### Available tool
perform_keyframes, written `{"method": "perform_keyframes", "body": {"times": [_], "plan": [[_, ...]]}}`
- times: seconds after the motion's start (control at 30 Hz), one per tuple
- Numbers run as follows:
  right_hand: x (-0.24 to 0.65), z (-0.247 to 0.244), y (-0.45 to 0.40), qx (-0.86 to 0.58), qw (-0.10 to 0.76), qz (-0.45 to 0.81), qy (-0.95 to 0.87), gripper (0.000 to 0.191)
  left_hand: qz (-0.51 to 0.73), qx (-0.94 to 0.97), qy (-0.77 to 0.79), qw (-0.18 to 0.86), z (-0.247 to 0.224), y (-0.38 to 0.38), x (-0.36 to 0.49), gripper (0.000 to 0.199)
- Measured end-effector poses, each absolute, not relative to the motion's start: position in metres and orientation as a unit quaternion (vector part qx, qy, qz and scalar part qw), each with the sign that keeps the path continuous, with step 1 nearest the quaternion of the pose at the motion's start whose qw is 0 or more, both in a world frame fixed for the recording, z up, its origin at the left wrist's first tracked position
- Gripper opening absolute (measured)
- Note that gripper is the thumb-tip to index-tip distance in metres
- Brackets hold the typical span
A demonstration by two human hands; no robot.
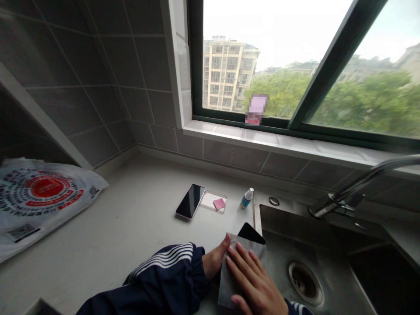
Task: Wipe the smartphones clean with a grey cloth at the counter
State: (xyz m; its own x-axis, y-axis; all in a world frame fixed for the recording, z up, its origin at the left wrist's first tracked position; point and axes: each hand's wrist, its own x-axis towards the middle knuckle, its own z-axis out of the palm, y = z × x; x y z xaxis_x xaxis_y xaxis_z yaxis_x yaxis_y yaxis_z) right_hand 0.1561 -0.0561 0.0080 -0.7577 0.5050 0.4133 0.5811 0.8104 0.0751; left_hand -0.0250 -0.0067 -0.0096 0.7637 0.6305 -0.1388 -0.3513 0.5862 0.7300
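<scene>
My left hand (215, 260) grips a flat black phone-like slab (251, 234) from its left side, thumb at the upper edge; most of the fingers are hidden. Over the slab lies a grey cloth (228, 284), with one black corner showing beyond it. Flat on top of the cloth rests my right hand (252, 278), its fingers stretched out and the thumb apart. Beyond my hands on the counter are a black-screened phone (190, 201), a clear phone case (208, 199) with a pink piece of paper or cloth (219, 204) on it, and a small spray bottle (247, 198) standing upright.
A metal sink (278, 253) with a drain (305, 282) and a chrome faucet (348, 192) lies to the right. On the left, a white printed plastic bag (46, 197) rests on the pale counter (131, 218). A tiled sill (236, 133) and window run behind.
</scene>
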Motion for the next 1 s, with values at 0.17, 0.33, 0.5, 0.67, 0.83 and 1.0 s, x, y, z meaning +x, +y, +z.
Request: {"method": "perform_keyframes", "body": {"times": [0.17, 0.33, 0.5, 0.67, 0.83, 1.0], "plan": [[0.160, 0.008, -0.056, -0.364, 0.200, -0.086, -0.906, 0.064, 0.336, 0.376, 0.164, 0.848, 0.007, -0.011, -0.025, 0.070], [0.164, 0.008, -0.055, -0.381, 0.204, -0.071, -0.899, 0.063, 0.345, 0.402, 0.171, 0.831, 0.011, -0.012, -0.026, 0.063], [0.165, 0.007, -0.056, -0.371, 0.233, -0.046, -0.898, 0.059, 0.335, 0.380, 0.161, 0.847, 0.013, -0.014, -0.025, 0.064], [0.165, 0.007, -0.056, -0.367, 0.270, -0.018, -0.890, 0.056, 0.334, 0.356, 0.141, 0.861, 0.015, -0.014, -0.023, 0.066], [0.165, 0.008, -0.055, -0.366, 0.264, -0.026, -0.892, 0.056, 0.328, 0.363, 0.147, 0.860, 0.016, -0.013, -0.024, 0.067], [0.165, 0.010, -0.055, -0.368, 0.260, -0.033, -0.892, 0.058, 0.315, 0.339, 0.141, 0.875, 0.018, -0.014, -0.023, 0.068]]}}
